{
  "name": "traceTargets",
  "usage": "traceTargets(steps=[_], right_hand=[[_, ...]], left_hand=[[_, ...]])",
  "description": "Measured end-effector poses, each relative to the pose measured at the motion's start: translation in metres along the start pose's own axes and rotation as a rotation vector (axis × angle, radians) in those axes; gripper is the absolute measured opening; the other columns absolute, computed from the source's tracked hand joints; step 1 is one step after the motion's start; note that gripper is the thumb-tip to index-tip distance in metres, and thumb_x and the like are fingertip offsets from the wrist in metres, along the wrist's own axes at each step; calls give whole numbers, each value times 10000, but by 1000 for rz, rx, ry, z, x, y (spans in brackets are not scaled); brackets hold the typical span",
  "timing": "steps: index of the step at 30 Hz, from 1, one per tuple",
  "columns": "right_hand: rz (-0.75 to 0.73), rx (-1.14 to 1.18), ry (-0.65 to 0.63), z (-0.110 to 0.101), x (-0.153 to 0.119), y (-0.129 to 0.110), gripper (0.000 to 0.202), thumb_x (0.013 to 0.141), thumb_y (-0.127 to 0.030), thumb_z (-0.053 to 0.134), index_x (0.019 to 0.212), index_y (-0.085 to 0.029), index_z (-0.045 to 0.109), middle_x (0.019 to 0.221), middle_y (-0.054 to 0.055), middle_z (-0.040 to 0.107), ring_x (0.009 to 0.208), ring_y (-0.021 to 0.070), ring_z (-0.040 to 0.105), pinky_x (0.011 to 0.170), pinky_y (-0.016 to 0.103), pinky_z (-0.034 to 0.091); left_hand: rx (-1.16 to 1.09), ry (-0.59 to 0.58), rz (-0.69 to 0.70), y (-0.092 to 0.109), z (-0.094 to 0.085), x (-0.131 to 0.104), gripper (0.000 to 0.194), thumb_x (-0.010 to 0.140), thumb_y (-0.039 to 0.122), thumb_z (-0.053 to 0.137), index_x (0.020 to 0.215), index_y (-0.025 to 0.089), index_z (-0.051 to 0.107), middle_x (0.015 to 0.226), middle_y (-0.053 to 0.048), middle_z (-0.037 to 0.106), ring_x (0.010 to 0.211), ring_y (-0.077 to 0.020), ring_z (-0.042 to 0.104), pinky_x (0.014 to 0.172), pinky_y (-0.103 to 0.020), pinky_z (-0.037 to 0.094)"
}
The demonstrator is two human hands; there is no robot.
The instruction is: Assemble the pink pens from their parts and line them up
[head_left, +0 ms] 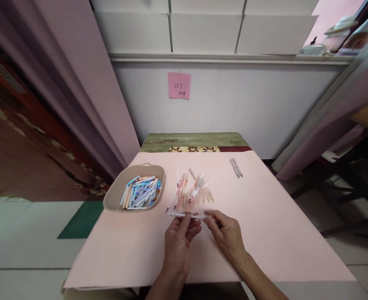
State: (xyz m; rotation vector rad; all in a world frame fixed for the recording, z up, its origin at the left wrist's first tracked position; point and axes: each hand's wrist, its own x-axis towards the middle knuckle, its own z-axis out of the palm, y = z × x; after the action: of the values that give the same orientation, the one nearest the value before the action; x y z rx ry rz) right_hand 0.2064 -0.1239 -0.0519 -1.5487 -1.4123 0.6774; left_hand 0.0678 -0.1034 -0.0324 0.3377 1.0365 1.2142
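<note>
A pale, translucent pen [176,214] lies level between my two hands near the front of the table. My left hand [179,239] pinches its middle between thumb and fingers. At the pen's right end, my right hand [227,233] closes thumb and forefinger on it; that end is slightly blurred. Just beyond my hands is a loose pile of pink and cream pen parts [184,187], with thin white refills [171,200] that have dark tips. Two greyish pens [236,167] lie side by side at the far right of the table.
On the left, a beige basket [112,200] holds many blue, orange and white pens. A pink cloth [280,237] covers most of the table, with a green patterned strip [193,139] at the back. A white wall with a pink note [179,85] stands behind, and curtains hang either side.
</note>
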Motion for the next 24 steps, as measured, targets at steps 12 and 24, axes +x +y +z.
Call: traceTargets(steps=[12,24], right_hand=[[97,84,-74,-19,2,9,430,937,-446,410,641,-190,588,529,-7,562,475,116,533,510,215,416],[58,108,-92,-41,2,7,273,878,-447,528,924,-192,615,682,4,631,564,130,580,559,223,447]], left_hand=[[84,-72,-2,-8,14,3,309,670,284,785,877,97,655,921,-130,730,651,-131,665,575,-219,551],[180,-134,39,-6,33,-5,309,676,284,765,892,102,639,887,-111,727,613,-115,638,554,-220,528]])
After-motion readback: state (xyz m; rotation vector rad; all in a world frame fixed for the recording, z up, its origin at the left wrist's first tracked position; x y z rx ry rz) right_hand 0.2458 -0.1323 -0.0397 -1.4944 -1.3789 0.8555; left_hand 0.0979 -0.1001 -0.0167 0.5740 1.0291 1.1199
